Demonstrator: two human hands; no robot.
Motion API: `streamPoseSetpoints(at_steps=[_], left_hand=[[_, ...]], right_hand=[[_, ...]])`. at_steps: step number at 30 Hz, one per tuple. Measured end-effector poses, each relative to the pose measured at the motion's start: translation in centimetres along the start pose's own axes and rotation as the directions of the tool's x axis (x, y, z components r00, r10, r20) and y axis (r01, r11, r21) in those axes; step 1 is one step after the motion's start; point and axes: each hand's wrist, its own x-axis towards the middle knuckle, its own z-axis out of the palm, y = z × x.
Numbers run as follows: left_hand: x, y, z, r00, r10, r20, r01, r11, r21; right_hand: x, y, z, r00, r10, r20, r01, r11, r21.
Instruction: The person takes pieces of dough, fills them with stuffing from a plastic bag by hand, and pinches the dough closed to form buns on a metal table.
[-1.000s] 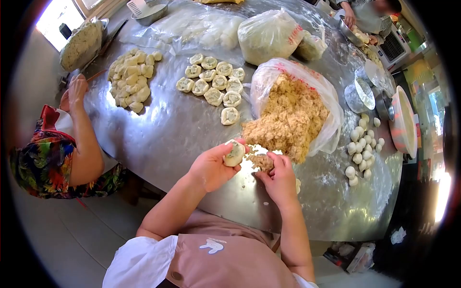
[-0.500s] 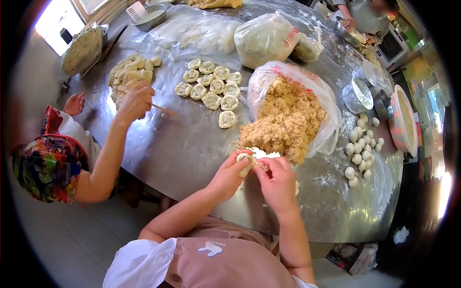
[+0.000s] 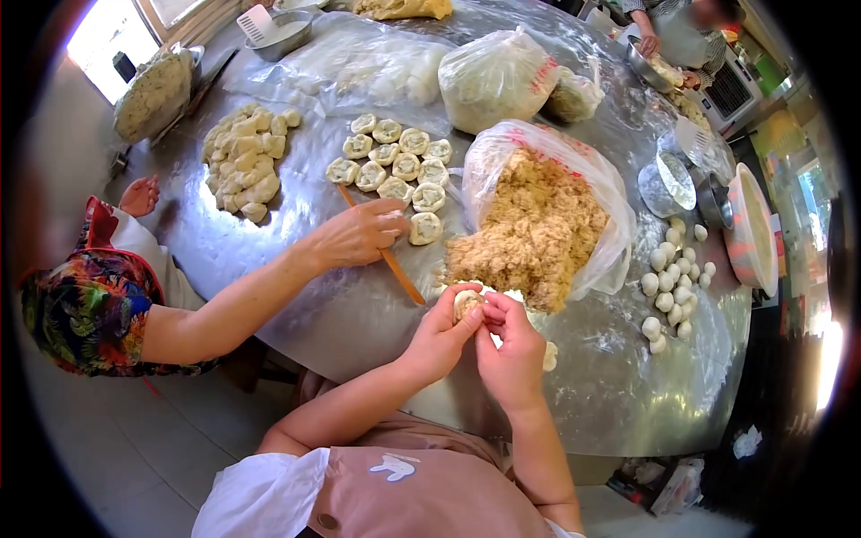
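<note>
My left hand (image 3: 438, 342) is closed around a small round of dough (image 3: 466, 305) with tan filling in it. The fingers of my right hand (image 3: 513, 359) are bunched at its right edge, pinching the dough. Just beyond my hands, a mound of crumbly tan filling (image 3: 538, 233) spills out of an open plastic bag (image 3: 610, 184). A pale flat piece of dough (image 3: 550, 356) lies beside my right hand, partly hidden by it.
At left, a co-worker's hand (image 3: 363, 235) holds a wooden stick (image 3: 401, 276) near rows of filled dough rounds (image 3: 405, 166). Dough pieces (image 3: 247, 161) are heaped behind. Dough balls (image 3: 668, 278), a flour bowl (image 3: 668, 182) and a large basin (image 3: 752, 229) stand right. Another person works at far right.
My hands have shifted slightly down, and the dough now sits more cupped, its filling facing up. The co-worker's hand with the stick has swung right, from the dough heap toward the filled rounds.
</note>
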Motion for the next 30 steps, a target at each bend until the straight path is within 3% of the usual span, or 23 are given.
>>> streamPoseSetpoints(at_steps=[3, 5, 7, 9, 11, 15, 16, 19, 20, 22, 25, 26, 28, 29, 30], left_hand=[[0.4, 0.2, -0.8, 0.997, -0.076, -0.024, 0.071, 0.984, -0.165], [0.0, 1.3, -0.2, 0.987, -0.127, -0.094, 0.097, 0.958, -0.270], [-0.1, 2.2, -0.4, 0.979, -0.195, -0.065, 0.150, 0.894, -0.422], [-0.2, 2.6, -0.9, 0.982, -0.186, 0.037, 0.179, 0.848, -0.498], [-0.6, 3.6, -0.8, 0.968, -0.230, 0.104, 0.251, 0.823, -0.510], [-1.0, 3.0, -0.7, 0.930, -0.255, 0.264, 0.363, 0.743, -0.562], [-1.1, 3.8, 0.4, 0.921, -0.326, 0.213, 0.388, 0.736, -0.555], [-0.3, 2.4, -0.6, 0.839, -0.050, 0.542, 0.430, 0.670, -0.604], [-1.0, 2.2, -0.4, 0.918, -0.302, 0.257, 0.388, 0.819, -0.423], [-0.9, 2.1, -0.4, 0.918, -0.307, 0.249, 0.376, 0.874, -0.308], [-1.3, 2.2, 0.7, 0.927, -0.311, 0.207, 0.357, 0.901, -0.245], [-1.5, 2.3, 1.3, 0.930, -0.314, 0.189, 0.354, 0.904, -0.241], [-1.8, 2.8, 2.0, 0.936, -0.238, 0.259, 0.331, 0.845, -0.420], [-1.9, 3.0, 2.3, 0.937, -0.198, 0.289, 0.325, 0.800, -0.504], [-1.9, 2.9, 2.5, 0.945, -0.197, 0.261, 0.292, 0.869, -0.401]], right_hand=[[0.4, 0.3, -0.8, 0.999, 0.004, 0.044, -0.005, 1.000, 0.023], [0.9, 0.9, -1.2, 0.998, -0.033, -0.046, 0.028, 0.995, -0.090], [1.6, 1.6, -1.6, 0.990, -0.049, -0.129, 0.024, 0.982, -0.185], [1.6, 1.0, -2.4, 0.982, -0.184, 0.051, 0.190, 0.943, -0.273], [1.3, 0.2, -2.6, 0.910, -0.362, 0.201, 0.406, 0.876, -0.261], [0.4, 2.1, -0.5, 0.887, -0.434, 0.160, 0.462, 0.842, -0.280], [0.4, 1.9, -0.4, 0.884, -0.448, 0.133, 0.467, 0.828, -0.311], [0.4, 1.2, -0.1, 0.866, -0.482, 0.129, 0.495, 0.797, -0.345], [0.4, 1.2, 0.1, 0.863, -0.490, 0.126, 0.499, 0.784, -0.370], [0.2, 1.3, 0.3, 0.857, -0.501, 0.122, 0.502, 0.755, -0.422], [0.4, 1.9, 0.3, 0.861, -0.506, 0.059, 0.504, 0.829, -0.242], [0.3, 2.2, 0.5, 0.888, -0.460, -0.011, 0.456, 0.883, -0.108], [0.2, 2.6, 1.0, 0.931, -0.340, -0.132, 0.359, 0.917, 0.171], [0.0, 2.3, 1.1, 0.922, -0.346, -0.177, 0.367, 0.924, 0.104], [-0.1, 1.5, 1.1, 0.909, -0.354, -0.218, 0.371, 0.928, 0.037]])
